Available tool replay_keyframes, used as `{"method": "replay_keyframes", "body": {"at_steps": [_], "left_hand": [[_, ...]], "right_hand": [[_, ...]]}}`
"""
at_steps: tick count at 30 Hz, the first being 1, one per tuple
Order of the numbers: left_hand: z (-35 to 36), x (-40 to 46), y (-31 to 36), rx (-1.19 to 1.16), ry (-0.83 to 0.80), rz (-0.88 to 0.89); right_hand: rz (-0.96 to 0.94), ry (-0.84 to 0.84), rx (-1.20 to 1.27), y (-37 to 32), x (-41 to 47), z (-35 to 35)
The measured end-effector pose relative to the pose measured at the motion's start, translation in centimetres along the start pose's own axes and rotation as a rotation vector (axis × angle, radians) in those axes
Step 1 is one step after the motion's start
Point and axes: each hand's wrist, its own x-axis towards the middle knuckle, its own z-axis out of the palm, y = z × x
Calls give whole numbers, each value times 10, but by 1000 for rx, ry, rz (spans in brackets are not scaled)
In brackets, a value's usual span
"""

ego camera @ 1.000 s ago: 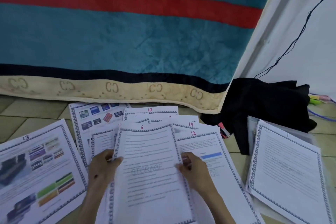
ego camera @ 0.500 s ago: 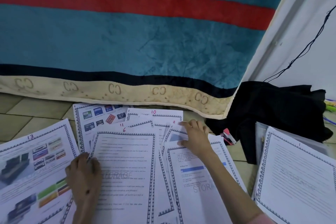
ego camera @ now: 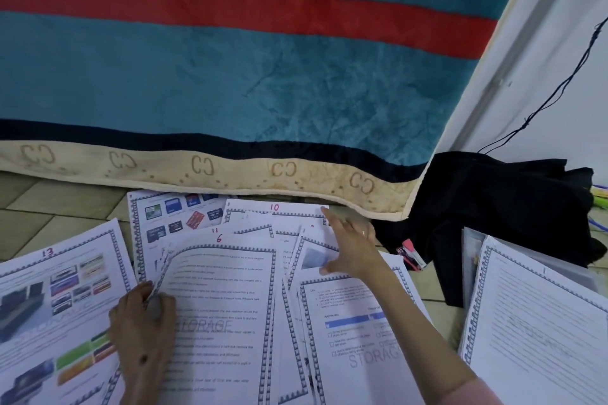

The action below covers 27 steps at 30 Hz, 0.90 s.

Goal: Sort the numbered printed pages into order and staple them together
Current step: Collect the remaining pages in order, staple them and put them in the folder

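Note:
Numbered printed pages lie fanned out on the tiled floor. Page 6 (ego camera: 223, 312) sits on top in the middle, and my left hand (ego camera: 144, 329) pinches the left edge of it and the sheets under it. Page 10 (ego camera: 279, 212) lies farthest back; my right hand (ego camera: 352, 245) reaches over the spread with straight fingers, its fingertips at that page's top right corner. Page 13 (ego camera: 56, 302) with colour pictures lies at the left. Page 1 (ego camera: 539, 329) tops a separate stack at the right. A pink stapler (ego camera: 411, 255) lies beside the black cloth.
A teal blanket (ego camera: 230, 76) with a red stripe and a beige hem hangs down to the floor behind the pages. A black cloth (ego camera: 500, 207) is heaped at the right, below a white wall with a thin black cable (ego camera: 559, 82).
Both hands let go of page 6's sides. My left hand slid to its left edge and took hold; my right hand reached forward to the back sheets near page 10.

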Motion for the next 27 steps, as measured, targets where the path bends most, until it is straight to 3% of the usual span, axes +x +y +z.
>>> {"method": "replay_keyframes", "body": {"at_steps": [2, 4, 8, 11, 16, 18, 21, 25, 27], "left_hand": [[2, 2, -4, 12, -7, -11], [2, 3, -5, 12, -15, -20], [2, 1, -4, 5, -4, -2], [3, 4, -8, -6, 10, 36], [5, 6, -18, 8, 6, 47], [5, 5, -17, 5, 7, 42], [5, 6, -15, -12, 9, 21], [5, 6, -15, -15, 3, 29], [5, 5, -14, -28, 0, 24]], "right_hand": [[2, 54, -52, -5, -1, 0], [-91, 317, -191, -5, -10, 13], [-261, 735, -183, 12, -27, 52], [-349, 859, -140, 17, -30, 59], [-320, 957, -63, 14, -19, 45], [-377, 956, -105, 14, -15, 39], [-423, 794, -73, 13, -22, 34], [-140, 438, 353, 2, -27, 10], [-11, 249, 395, -2, -16, -12]]}}
